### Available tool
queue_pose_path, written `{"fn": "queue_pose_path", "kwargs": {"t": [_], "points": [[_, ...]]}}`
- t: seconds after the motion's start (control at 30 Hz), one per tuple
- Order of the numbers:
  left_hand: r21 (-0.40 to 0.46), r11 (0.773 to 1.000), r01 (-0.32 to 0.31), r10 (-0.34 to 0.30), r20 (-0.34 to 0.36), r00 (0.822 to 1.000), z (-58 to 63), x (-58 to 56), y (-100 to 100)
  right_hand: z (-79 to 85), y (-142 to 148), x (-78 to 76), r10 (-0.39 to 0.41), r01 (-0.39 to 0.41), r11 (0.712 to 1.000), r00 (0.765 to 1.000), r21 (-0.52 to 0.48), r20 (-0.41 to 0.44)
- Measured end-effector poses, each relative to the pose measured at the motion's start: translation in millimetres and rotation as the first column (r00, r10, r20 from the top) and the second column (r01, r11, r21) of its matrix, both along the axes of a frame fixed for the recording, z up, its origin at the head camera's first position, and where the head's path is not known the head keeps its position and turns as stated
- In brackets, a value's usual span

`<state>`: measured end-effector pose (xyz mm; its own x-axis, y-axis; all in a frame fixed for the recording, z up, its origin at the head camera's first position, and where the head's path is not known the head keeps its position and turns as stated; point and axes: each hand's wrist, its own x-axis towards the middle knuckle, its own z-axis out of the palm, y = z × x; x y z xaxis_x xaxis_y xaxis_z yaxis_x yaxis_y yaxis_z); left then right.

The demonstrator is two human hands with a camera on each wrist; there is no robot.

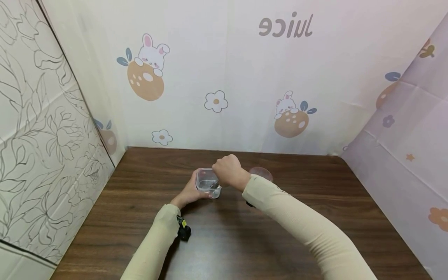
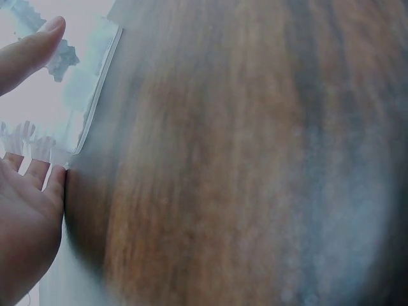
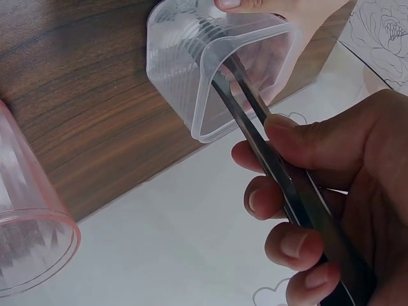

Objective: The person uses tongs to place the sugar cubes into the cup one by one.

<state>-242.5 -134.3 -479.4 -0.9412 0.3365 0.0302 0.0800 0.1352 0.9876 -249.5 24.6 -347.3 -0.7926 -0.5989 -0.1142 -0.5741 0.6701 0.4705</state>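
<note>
- Metal tongs (image 3: 285,183): centre of the right-wrist frame, slanting to upper left; tips inside the container, whether gripping anything cannot be told.
- Clear plastic container (image 3: 171,80): top centre of the same frame, mouth uncovered; just left of centre in the head frame.
- Right hand (image 1: 229,171): fingers and thumb curled around the tongs; wrist bent over the container, forearm reaching in from lower right.
- Left hand (image 1: 191,191): thumb along the near side, fingers round the far side, gripping the container; forearm from bottom left.
- Pink translucent cup (image 3: 25,169): left edge of the right-wrist frame, apart from the container.
- Wood-grain table (image 1: 287,233): lower half of the head frame.
- Risks, judged: tongs catching the rim could tip the container if the left hand loosens; uneven pressure could let anything pinched slip; a wide rightward swing could knock the cup.
</note>
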Motion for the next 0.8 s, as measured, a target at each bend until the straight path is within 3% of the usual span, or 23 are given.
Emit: {"fn": "queue_pose_path", "kwargs": {"t": [0.13,0.4,0.8], "points": [[-0.002,1.0,0.0,0.0,-0.006,1.0,0.4,-0.3,0,0.6,0,1.4,0.002,-0.002,1.0,1.0,0.013,0.01],[-0.022,0.998,-0.06,0.059,-0.023,0.998,-24.6,-11.0,2,2.9,2,3.1,0.029,-0.029,0.999,0.999,0.015,-0.014],[-0.02,0.997,-0.068,0.068,-0.018,0.998,-25.0,-11.2,2,-5.9,1,2.9,0.084,-0.083,0.996,0.994,0.024,-0.072]]}}
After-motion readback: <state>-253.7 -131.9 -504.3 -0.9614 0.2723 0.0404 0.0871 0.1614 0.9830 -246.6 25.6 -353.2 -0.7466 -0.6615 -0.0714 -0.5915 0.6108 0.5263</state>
